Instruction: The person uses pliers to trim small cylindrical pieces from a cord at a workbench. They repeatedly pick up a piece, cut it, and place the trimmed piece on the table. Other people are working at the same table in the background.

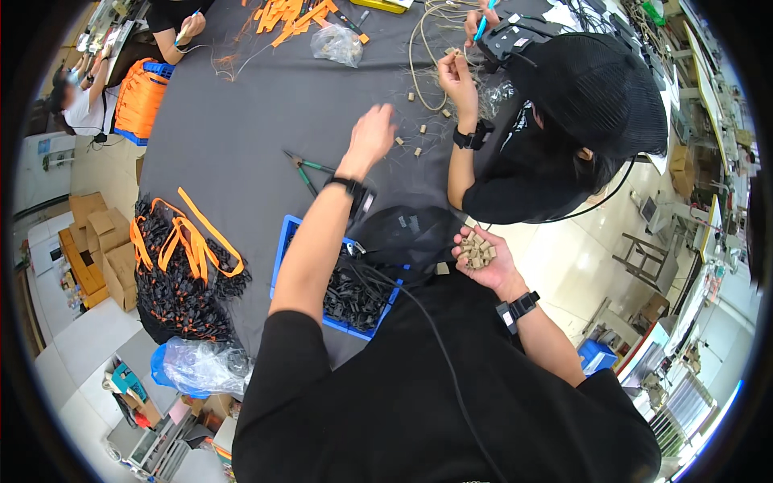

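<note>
Brown cardboard boxes (97, 249) on left floor

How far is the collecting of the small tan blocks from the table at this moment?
Done: the right hand is cupped around a pile of small tan blocks.
In hand: the left hand reaches over the dark table toward loose blocks.
Left: several blocks lie scattered there, near a co-worker's hand.

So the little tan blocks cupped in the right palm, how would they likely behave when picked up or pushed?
The tan blocks look small and probably light, since the right hand cups a whole heap. They seem boxy, so loose ones on the dark table would likely slide or tumble, not roll. Piled loosely, some could spill if the palm tilts.
</note>
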`<state>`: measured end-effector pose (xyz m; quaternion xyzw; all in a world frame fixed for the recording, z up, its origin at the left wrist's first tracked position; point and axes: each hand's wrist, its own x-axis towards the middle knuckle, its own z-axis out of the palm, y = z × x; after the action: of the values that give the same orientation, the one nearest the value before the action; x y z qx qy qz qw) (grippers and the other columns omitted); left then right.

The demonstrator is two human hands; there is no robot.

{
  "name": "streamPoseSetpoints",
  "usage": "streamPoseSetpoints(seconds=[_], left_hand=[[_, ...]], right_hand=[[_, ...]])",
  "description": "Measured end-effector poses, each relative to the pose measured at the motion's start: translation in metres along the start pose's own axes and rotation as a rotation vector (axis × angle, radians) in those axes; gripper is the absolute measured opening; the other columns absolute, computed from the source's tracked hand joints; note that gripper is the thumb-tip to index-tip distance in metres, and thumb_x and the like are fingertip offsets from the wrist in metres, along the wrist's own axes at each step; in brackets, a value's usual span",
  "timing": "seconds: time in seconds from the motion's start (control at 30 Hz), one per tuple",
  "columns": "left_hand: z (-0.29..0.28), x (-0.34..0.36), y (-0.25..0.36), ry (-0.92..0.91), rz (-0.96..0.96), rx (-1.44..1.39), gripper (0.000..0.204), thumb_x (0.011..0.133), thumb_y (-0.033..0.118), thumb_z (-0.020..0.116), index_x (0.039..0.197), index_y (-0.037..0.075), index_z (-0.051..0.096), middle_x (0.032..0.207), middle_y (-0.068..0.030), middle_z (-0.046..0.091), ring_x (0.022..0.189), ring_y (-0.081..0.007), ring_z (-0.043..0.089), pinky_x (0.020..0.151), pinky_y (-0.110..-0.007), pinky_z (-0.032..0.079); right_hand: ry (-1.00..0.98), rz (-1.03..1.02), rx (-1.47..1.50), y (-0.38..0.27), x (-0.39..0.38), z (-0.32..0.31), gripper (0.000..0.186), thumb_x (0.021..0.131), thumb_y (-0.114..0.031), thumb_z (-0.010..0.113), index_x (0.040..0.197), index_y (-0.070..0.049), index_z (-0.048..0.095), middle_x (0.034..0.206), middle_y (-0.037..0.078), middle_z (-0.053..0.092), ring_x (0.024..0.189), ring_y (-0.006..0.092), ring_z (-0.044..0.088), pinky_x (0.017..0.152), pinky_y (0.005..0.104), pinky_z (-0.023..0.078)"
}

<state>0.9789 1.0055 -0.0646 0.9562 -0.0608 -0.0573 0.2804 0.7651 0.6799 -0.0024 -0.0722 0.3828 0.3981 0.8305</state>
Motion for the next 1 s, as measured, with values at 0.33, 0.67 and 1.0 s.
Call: streamPoseSetpoints(seconds=[0.33, 0.67, 1.0], left_hand=[[0.062, 0.085, -0.008, -0.003, -0.050, -0.001, 0.017, 0.101, 0.013, 0.067, 0.115, 0.003, 0.069, 0.120, -0.0236, 0.065, 0.111, -0.0491, 0.070, 0.095, -0.057, 0.058], [-0.084, -0.108, 0.122, -0.269, 0.138, -0.646, 0.018, 0.090, 0.007, 0.086, 0.099, 0.000, 0.074, 0.079, -0.0038, 0.072, 0.072, -0.0092, 0.066, 0.066, -0.029, 0.056], [-0.099, -0.182, 0.120, 0.044, -0.008, -0.457, 0.018, 0.091, 0.007, 0.083, 0.103, 0.001, 0.072, 0.090, -0.0111, 0.068, 0.077, -0.0236, 0.069, 0.070, -0.036, 0.055]], right_hand=[[-0.020, -0.027, -0.043, 0.008, 0.003, 0.010, 0.032, 0.112, -0.032, 0.059, 0.122, -0.004, 0.072, 0.116, 0.015, 0.074, 0.102, 0.0315, 0.071, 0.078, 0.0407, 0.060], [-0.105, 0.105, -0.105, -0.007, 0.071, 0.044, 0.029, 0.113, -0.031, 0.058, 0.112, -0.005, 0.073, 0.106, 0.012, 0.075, 0.098, 0.0292, 0.074, 0.083, 0.0405, 0.063], [-0.080, 0.169, -0.179, 0.031, 0.103, 0.083, 0.032, 0.114, -0.033, 0.055, 0.116, -0.006, 0.073, 0.107, 0.009, 0.075, 0.096, 0.0237, 0.073, 0.083, 0.0381, 0.062]])
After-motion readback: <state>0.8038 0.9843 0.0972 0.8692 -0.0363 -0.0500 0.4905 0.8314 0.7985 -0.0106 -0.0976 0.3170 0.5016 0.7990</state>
